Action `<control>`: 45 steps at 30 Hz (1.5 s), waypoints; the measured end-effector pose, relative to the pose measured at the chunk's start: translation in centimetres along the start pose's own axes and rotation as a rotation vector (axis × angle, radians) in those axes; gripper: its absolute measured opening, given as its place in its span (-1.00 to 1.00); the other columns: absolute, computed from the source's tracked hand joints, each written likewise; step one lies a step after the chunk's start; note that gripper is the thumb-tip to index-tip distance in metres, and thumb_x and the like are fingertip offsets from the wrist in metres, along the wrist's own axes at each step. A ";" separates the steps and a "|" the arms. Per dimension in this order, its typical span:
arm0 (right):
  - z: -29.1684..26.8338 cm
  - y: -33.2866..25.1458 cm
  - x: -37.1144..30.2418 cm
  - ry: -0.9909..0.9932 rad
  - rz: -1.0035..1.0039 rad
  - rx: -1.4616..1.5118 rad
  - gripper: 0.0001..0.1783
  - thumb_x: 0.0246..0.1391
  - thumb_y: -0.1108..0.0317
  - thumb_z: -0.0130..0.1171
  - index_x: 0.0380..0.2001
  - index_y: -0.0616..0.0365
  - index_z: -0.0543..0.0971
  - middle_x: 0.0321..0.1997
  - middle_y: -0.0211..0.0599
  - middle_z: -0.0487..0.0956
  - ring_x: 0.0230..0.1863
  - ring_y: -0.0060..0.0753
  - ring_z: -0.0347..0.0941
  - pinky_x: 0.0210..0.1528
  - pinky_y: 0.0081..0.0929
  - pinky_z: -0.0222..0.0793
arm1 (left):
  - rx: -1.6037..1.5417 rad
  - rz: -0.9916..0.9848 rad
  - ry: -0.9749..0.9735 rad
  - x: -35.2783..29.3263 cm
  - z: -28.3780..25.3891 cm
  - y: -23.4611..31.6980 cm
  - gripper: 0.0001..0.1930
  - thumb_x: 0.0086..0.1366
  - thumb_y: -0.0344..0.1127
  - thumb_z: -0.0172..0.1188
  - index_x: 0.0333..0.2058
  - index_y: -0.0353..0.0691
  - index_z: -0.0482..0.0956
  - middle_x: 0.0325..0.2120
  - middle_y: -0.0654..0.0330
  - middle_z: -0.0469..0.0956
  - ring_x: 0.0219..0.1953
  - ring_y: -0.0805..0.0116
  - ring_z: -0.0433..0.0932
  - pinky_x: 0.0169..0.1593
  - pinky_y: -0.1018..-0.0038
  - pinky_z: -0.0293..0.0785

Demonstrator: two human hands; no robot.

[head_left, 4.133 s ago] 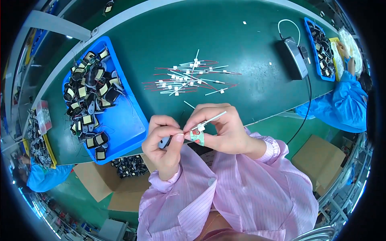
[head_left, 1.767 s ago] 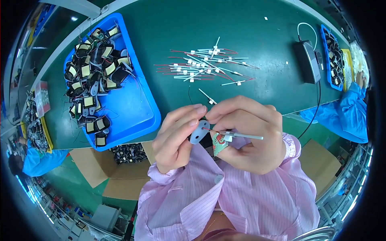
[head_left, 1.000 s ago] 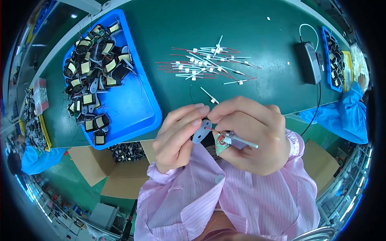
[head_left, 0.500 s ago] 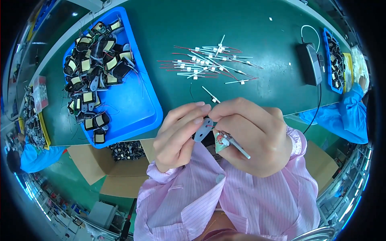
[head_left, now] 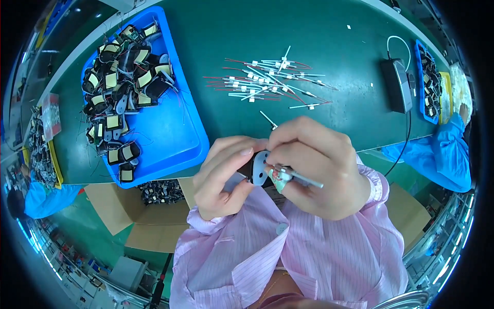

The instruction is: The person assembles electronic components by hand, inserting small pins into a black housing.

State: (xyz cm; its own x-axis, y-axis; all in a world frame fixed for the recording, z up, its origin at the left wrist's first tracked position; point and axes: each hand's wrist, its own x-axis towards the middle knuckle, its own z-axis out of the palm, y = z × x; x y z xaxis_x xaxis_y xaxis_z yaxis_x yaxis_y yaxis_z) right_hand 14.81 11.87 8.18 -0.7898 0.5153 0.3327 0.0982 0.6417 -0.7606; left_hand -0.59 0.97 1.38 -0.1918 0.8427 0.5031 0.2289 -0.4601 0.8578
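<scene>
My left hand (head_left: 222,175) is closed around a small black part with a grey oval end plate (head_left: 260,169), which has holes in it and faces my right hand. My right hand (head_left: 324,170) pinches a thin lead with a white connector and pale tubing (head_left: 306,178); its fingertips are at the grey plate. A greenish wrap (head_left: 279,180) covers the right thumb. Whether the lead's end touches the plate is hidden by the fingers. Just beyond the right hand lies a single tubed lead (head_left: 268,119). Farther off is a loose pile of red-wired leads with white connectors (head_left: 265,80).
A blue tray (head_left: 172,144) at left holds many black parts with cream pads (head_left: 123,77). Below the table edge stands an open cardboard box (head_left: 154,234). At right sit a black power adapter (head_left: 396,85) and another blue tray (head_left: 419,77). Blue-sleeved people (head_left: 442,154) work at both sides.
The black part has turned in my left hand, so its grey plate stands more upright. My right hand has shifted slightly up, and the lead it holds lies flatter.
</scene>
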 end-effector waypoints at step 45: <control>-1.2 0.5 -1.8 -0.334 0.072 -0.319 -0.84 -0.30 0.50 0.16 -0.61 0.22 0.37 -0.54 -0.22 0.35 -0.53 -0.25 0.44 -0.58 -0.32 0.32 | -0.018 -0.285 -0.224 0.1 -0.7 0.2 -0.48 0.03 -0.41 0.35 0.00 -0.41 0.46 -0.13 -0.04 0.51 -0.19 0.16 0.55 -0.16 0.40 0.50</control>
State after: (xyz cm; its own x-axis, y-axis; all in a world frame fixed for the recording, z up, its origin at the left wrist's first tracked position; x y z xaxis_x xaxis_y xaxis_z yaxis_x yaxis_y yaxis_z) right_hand 16.97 11.92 7.89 -0.9206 0.3875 0.0477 0.3001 0.7805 -0.5484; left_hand -1.21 0.79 1.72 -0.0310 0.9774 0.2093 0.1788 -0.2007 0.9632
